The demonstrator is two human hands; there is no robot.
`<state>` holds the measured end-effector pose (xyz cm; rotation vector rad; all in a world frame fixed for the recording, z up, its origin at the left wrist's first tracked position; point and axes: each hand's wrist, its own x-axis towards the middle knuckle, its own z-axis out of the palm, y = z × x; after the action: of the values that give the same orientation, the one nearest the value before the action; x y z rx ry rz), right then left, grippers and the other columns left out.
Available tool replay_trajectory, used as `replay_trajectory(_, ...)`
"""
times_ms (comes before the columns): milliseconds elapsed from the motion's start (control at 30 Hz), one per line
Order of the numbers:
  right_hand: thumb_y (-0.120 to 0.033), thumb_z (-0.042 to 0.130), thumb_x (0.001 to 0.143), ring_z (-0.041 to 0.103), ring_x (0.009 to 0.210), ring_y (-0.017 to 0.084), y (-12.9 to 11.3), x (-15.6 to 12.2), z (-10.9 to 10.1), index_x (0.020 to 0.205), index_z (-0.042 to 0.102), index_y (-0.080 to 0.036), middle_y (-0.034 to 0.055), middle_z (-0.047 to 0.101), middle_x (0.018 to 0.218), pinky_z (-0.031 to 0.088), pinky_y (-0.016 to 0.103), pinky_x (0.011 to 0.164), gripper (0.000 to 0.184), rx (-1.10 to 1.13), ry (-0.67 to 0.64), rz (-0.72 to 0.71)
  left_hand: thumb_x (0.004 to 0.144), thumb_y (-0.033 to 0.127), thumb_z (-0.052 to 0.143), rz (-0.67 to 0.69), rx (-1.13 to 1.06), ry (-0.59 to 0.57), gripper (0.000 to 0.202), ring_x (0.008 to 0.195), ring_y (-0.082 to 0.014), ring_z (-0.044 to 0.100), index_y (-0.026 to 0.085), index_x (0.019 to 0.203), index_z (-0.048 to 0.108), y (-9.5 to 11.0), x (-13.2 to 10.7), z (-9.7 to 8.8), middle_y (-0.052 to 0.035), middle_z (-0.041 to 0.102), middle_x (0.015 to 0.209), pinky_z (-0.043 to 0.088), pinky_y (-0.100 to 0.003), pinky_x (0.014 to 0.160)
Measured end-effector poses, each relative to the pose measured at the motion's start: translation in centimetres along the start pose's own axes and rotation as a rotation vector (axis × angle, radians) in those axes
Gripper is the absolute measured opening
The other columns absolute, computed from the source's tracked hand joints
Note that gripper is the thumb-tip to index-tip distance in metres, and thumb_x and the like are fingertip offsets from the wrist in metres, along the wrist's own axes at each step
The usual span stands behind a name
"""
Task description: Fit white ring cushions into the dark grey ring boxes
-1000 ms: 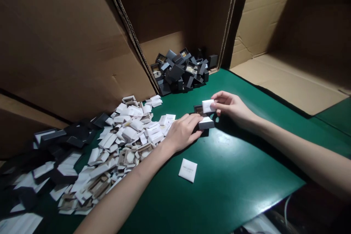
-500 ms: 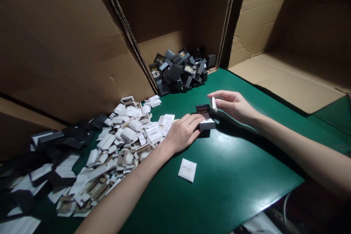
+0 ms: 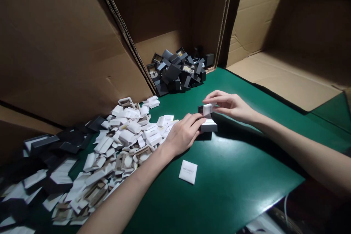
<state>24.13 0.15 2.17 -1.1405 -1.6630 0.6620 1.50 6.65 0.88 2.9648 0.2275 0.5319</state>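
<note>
My left hand (image 3: 183, 134) rests on the green mat, its fingers curled against a small dark box with a white face (image 3: 208, 125). My right hand (image 3: 229, 105) pinches a small white insert (image 3: 207, 109) just above a second small dark box (image 3: 201, 109) behind the first. A flat white square card (image 3: 188, 171) lies on the mat in front of my left wrist.
A heap of white inserts (image 3: 123, 142) and dark box parts (image 3: 55, 146) spreads over the left side. Finished dark boxes (image 3: 178, 71) are piled in a corner formed by upright cardboard sheets (image 3: 68, 44). The green mat (image 3: 233, 175) ends at the lower right.
My right hand turned the white insert on edge, then brought it down against the rear dark box. My left hand stayed on the front box.
</note>
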Motion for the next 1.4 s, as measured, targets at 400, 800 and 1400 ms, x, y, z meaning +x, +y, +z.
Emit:
replay_trajectory(400,-0.026,0.055,0.089,0.061,0.090,0.020,0.2,-0.3,1.3,0.109,0.066,-0.025,0.0057,0.069,0.094,0.050,0.038,0.081,0.023,-0.165,-0.014,-0.172,0.089,0.013,0.048,0.038,0.009,0.018,0.030,0.106,-0.0245,0.053,0.012,0.119,0.049,-0.1,0.0,0.0,-0.0123,0.056,0.116,0.053,-0.040,0.085)
replay_trajectory(800,-0.027,0.059,0.086,0.057,0.082,0.019,0.3,-0.4,1.1,0.094,0.065,-0.021,0.0045,0.066,0.087,0.047,0.035,0.076,0.012,-0.263,0.205,-0.121,0.087,0.012,0.050,0.014,-0.006,0.039,0.037,0.119,-0.0276,0.043,0.015,0.124,0.049,0.1,0.0,-0.2,-0.0139,0.046,0.131,0.049,-0.045,0.092)
replay_trajectory(1400,-0.031,0.058,0.087,0.052,0.092,0.024,0.9,-0.5,2.8,0.089,0.067,-0.025,0.0065,0.067,0.091,0.043,0.044,0.082,0.011,-0.414,0.151,-0.187,0.088,0.015,0.052,-0.034,-0.057,0.065,0.035,0.132,-0.0317,0.035,0.018,0.123,0.050,-0.1,0.0,-0.1,-0.0174,0.032,0.142,0.045,-0.053,0.099)
